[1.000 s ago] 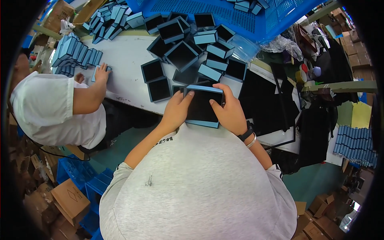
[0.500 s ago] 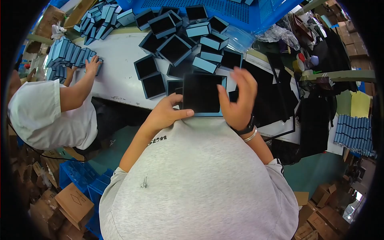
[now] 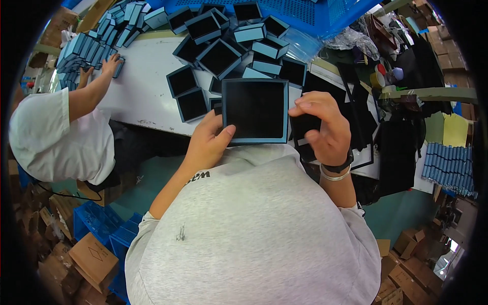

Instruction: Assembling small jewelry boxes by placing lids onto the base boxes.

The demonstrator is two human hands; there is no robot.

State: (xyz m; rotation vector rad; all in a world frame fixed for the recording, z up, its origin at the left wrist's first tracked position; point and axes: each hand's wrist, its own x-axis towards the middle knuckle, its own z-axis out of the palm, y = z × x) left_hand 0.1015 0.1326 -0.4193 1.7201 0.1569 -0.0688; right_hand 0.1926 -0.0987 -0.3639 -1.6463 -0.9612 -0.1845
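Note:
A shallow light-blue box with a black inside [image 3: 255,110] is held up in front of my chest, its black face turned toward me. My left hand [image 3: 207,143] grips its lower left side, with the thumb on the rim and the fingers mostly hidden behind. Beside the box's right edge is my right hand [image 3: 325,127], bent with fingers and thumb apart; nothing shows in it. Just beyond lie more boxes of the same kind [image 3: 219,57], piled loosely on the white table [image 3: 145,96].
A blue perforated crate [image 3: 300,15] stands behind the pile. Black sheets [image 3: 325,84] lie on the right. At the left, a co-worker in a white shirt [image 3: 43,137] handles rows of blue boxes [image 3: 84,53]. Bundled blue pieces [image 3: 447,168] are stacked at far right.
The box has moved slightly and now faces me squarely, its whole rim showing. My right hand has drawn back rightward from over the box and lowered beside it. The co-worker's arms shifted slightly.

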